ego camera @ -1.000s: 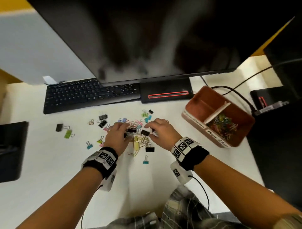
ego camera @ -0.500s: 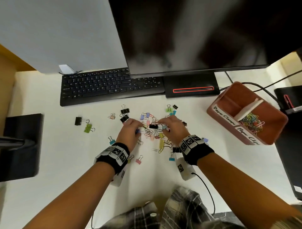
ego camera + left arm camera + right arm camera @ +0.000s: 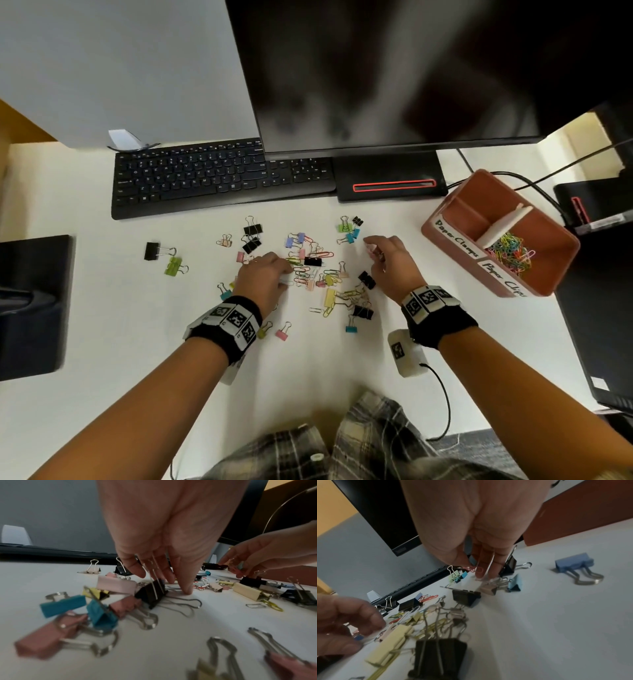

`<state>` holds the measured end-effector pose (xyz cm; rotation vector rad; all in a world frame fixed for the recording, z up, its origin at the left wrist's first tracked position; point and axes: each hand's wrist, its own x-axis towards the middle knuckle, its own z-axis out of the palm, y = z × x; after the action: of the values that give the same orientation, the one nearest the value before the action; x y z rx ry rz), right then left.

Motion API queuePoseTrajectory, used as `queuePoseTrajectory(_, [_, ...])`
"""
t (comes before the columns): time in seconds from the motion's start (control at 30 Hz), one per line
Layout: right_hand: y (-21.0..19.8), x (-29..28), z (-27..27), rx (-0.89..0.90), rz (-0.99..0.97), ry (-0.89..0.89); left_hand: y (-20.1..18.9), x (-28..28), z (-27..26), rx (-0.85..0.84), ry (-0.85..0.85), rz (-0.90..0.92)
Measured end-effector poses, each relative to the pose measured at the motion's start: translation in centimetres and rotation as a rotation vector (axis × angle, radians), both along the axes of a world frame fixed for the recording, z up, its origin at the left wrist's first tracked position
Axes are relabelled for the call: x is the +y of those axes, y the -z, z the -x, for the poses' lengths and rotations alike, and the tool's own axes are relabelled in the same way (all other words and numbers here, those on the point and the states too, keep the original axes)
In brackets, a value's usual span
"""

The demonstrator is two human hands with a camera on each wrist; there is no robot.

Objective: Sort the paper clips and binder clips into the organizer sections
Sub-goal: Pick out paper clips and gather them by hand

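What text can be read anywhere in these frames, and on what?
"Paper Clamps": handwritten white label on the reddish-brown plastic organizer, far section.
"Paper Clips", end cut off: white label, near section.
Black keyboard legends: too small.
Black monitor logo: blurred.

desk (image 3: pixel 342 370): smooth, matt white
binder clips (image 3: pixel 152 595): painted bodies, shiny wire handles
monitor (image 3: pixel 411 68): glossy black

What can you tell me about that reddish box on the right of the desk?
The organizer is a terracotta, plastic-looking open box, sitting skewed on the white desk by the monitor stand. A pale divider splits it. White handwritten labels on its front read "Paper Clamps" and "Paper Clips". The clamps section looks empty; the other holds a heap of colourful paper clips. Neither hand touches it.
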<state>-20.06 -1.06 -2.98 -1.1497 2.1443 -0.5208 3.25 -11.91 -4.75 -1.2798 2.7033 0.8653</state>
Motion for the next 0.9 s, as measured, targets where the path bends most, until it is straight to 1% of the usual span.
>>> queuePoseTrajectory(0.07, [0.0, -0.4, 0.0, 0.007, 0.008, 0.003, 0.2, -0.3, 0.2, -0.008, -0.025, -0.041])
queuePoseTrajectory(0.17, [0.2, -1.0, -0.1, 0.047, 0.012, -0.054, 0.2, -0.7, 0.2, -0.014, -0.043, -0.083])
queuePoseTrajectory(0.3, [0.4, -1.2, 0.1, 0.072, 0.0, -0.098, -0.4, -0.8, 0.1, 0.073, -0.04, -0.086])
queuePoseTrajectory(0.37, [0.5, -1.2, 0.2, 0.134, 0.005, -0.12, -0.9, -0.8, 0.5, 0.134, -0.067, -0.068])
queuePoseTrajectory(0.43, [0.4, -1.4, 0.2, 0.247, -0.011, -0.141, -1.3, -0.9, 1.0, 0.187, -0.114, -0.068])
queuePoseTrajectory(0.5, [0.3, -2.0, -0.1, 0.294, -0.06, -0.158, -1.2, -0.9, 1.5, 0.186, -0.144, -0.078])
queuePoseTrajectory(0.6, [0.6, -3.0, -0.6, 0.271, -0.135, -0.162, -0.6, -0.9, 2.0, 0.103, -0.136, -0.102])
queuePoseTrajectory(0.7, [0.8, -3.7, -0.8, 0.218, -0.162, -0.137, -0.2, -0.9, 2.5, 0.033, -0.135, -0.099])
queuePoseTrajectory(0.83, [0.5, -4.3, -1.4, 0.048, -0.037, -0.199, 0.2, -1.0, 2.7, 0.018, -0.137, -0.055])
queuePoseTrajectory(0.9, [0.3, -4.9, -2.1, 0.039, 0.014, -0.295, 0.4, -1.0, 2.7, 0.016, -0.118, -0.034])
